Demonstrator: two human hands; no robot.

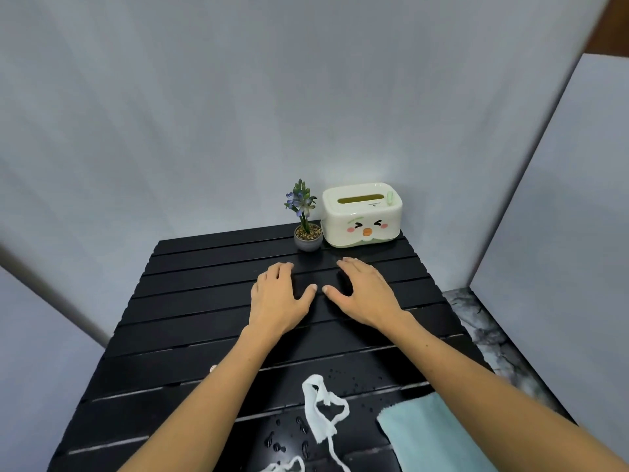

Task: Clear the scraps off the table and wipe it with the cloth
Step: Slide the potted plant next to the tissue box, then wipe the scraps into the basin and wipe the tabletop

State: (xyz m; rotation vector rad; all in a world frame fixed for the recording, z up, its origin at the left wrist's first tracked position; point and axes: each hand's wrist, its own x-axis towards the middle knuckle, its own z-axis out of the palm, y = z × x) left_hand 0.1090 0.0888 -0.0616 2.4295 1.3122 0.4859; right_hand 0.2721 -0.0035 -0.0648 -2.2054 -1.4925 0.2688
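Observation:
Both hands rest palm-down on the far half of the black slatted table (190, 301), thumbs almost touching. My left hand (277, 296) and my right hand (366, 292) hold nothing, fingers spread. Near the front edge lies a torn white paper scrap (320, 412) among water droplets (289, 437). Another white scrap (284, 466) shows at the bottom edge. A tiny pale bit (213, 368) peeks out beside my left forearm. A folded light-blue cloth (432, 434) lies at the front right, partly under my right forearm.
A small potted plant (306, 229) with blue flowers and a cream tissue box (362, 216) with a cartoon face stand at the table's far edge, just beyond my fingertips. Grey panels surround the table. A marbled surface (486, 332) lies to the right.

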